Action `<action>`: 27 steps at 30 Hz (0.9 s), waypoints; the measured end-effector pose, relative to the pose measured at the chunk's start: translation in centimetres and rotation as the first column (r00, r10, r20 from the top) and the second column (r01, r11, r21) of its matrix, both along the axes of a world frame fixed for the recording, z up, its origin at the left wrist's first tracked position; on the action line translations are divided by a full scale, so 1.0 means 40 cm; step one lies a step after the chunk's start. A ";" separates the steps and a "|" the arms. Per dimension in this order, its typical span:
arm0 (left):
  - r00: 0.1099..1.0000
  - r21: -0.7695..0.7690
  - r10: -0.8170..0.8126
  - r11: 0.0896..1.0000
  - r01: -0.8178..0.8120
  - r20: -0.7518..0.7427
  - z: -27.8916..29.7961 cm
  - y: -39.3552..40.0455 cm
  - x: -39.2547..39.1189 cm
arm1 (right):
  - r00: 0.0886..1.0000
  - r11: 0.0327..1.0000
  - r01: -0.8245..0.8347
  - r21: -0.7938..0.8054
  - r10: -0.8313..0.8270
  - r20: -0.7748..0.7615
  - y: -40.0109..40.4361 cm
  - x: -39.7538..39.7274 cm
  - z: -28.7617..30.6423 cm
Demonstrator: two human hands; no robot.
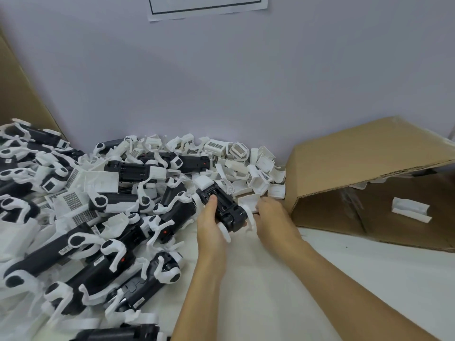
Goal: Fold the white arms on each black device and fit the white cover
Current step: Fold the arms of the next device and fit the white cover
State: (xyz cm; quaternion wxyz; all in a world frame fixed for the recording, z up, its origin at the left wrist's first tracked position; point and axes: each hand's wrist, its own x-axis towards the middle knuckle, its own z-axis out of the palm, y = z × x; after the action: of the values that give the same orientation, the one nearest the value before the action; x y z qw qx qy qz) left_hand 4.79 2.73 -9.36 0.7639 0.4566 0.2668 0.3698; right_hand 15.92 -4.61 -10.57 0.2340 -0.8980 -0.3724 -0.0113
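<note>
Black device (222,205), between both hands: left hand (209,223) grips its body, right hand (273,217) pinches a white arm (248,214).

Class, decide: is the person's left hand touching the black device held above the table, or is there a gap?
Touching. The head view shows the left hand wrapped round the black device with white arms, thumb pressed on its top face; no gap shows.

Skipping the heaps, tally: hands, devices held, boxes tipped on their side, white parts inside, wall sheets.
Hands: 2 (left hand, right hand)
Black device held: 1
Tipped cardboard box: 1
White part inside it: 1
Paper sheet on wall: 1
Total: 6
</note>
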 end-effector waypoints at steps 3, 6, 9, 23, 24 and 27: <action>1.000 -0.004 0.002 1.000 -0.002 0.019 0.000 0.001 0.000 | 0.997 0.996 -0.014 0.085 0.008 0.077 -0.009 -0.007 -0.010; 0.998 -0.023 -0.021 0.999 0.022 0.057 -0.001 -0.001 -0.001 | 0.995 0.942 -0.091 0.323 0.071 0.075 -0.053 -0.029 -0.016; 0.997 0.034 -0.037 0.999 0.035 0.068 -0.001 -0.007 -0.003 | 0.998 0.866 -0.058 0.497 0.050 0.030 -0.103 -0.053 -0.021; 0.985 0.373 -0.088 0.917 0.138 -0.147 -0.023 -0.038 0.017 | 0.999 0.741 -0.025 0.671 0.037 -0.005 -0.168 -0.094 -0.047; 0.984 0.389 -0.098 0.909 0.151 -0.151 -0.024 -0.041 0.017 | 0.996 0.719 -0.038 0.694 0.083 -0.031 -0.166 -0.096 -0.046; 0.976 0.411 -0.145 0.889 0.201 -0.162 -0.028 -0.050 0.020 | 0.989 0.609 0.017 0.793 0.104 -0.101 -0.160 -0.096 -0.040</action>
State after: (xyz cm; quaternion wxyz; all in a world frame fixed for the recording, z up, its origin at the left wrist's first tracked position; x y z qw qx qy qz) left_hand 5.58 0.72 -10.48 0.6573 0.6567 0.1861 0.3196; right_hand 12.08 -10.99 -12.19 0.6313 -0.6916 -0.3341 -0.1072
